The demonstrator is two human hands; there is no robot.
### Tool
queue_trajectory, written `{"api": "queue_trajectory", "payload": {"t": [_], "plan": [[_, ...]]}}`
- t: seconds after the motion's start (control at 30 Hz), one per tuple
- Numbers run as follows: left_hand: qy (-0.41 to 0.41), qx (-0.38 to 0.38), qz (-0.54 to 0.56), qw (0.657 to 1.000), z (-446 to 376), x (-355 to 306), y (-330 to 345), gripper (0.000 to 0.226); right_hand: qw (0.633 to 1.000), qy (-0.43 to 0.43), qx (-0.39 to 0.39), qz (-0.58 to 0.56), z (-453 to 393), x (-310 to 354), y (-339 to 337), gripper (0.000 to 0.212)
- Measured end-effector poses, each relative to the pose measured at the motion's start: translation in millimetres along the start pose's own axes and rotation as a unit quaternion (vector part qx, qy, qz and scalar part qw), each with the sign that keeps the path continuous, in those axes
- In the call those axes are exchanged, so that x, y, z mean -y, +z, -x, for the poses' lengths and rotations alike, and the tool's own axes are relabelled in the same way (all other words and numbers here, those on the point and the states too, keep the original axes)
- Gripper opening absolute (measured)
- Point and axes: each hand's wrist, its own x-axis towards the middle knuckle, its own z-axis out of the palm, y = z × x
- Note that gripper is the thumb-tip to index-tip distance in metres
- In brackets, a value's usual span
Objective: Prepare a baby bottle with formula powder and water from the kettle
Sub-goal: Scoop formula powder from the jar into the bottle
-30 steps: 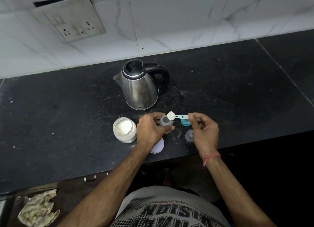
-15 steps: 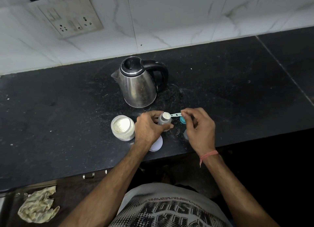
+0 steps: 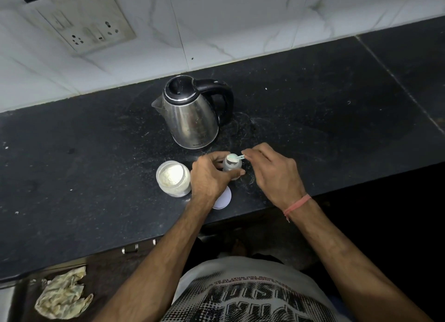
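We see both forearms reach forward from the bottom of the view to meet near the front edge of the black bench [image 3: 313, 119]. The left hand [image 3: 209, 175] wraps its curled fingers and thumb around the small baby bottle [image 3: 231, 167], which stands upright on the bench just in front of the steel kettle [image 3: 192, 114]. The right hand [image 3: 272, 172], knuckles up and wrist bent slightly inward, pinches the handle of a pale green scoop [image 3: 235, 157] between thumb and fingertips; the scoop's bowl sits right over the bottle's open mouth, with white powder showing there. We cannot tell whether the scoop touches the rim.

Just left of the left hand stands an open jar of formula powder [image 3: 173, 178], close to the wrist. A white round lid [image 3: 222, 199] lies flat on the bench, partly under that wrist. A red thread band [image 3: 297, 204] circles the right wrist. On the tiled wall behind sits a socket plate [image 3: 84, 25], and a crumpled cloth [image 3: 61, 295] lies at the lower left, below the bench.
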Motion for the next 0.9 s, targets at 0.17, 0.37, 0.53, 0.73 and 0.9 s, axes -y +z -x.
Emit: {"api": "queue_trajectory", "payload": {"t": [0.17,0.37,0.53,0.73,0.9], "plan": [[0.004,0.006,0.014,1.000,-1,3,0,0.057,1.000,-0.013,0.023,-0.014,-5,4,0,0.027],[0.007,0.006,0.022,1.000,-3,6,2,0.055,0.998,-0.038,0.026,0.034,0,6,0,0.032],[0.008,0.008,0.013,1.000,-4,6,1,0.056,0.999,-0.033,0.008,0.032,4,8,1,0.032],[0.013,0.004,0.007,1.000,-4,8,2,0.058,1.000,-0.022,0.001,0.020,7,8,4,0.033],[0.011,0.002,0.005,1.000,-4,7,2,0.058,1.000,-0.012,-0.020,0.014,6,9,5,0.025]]}}
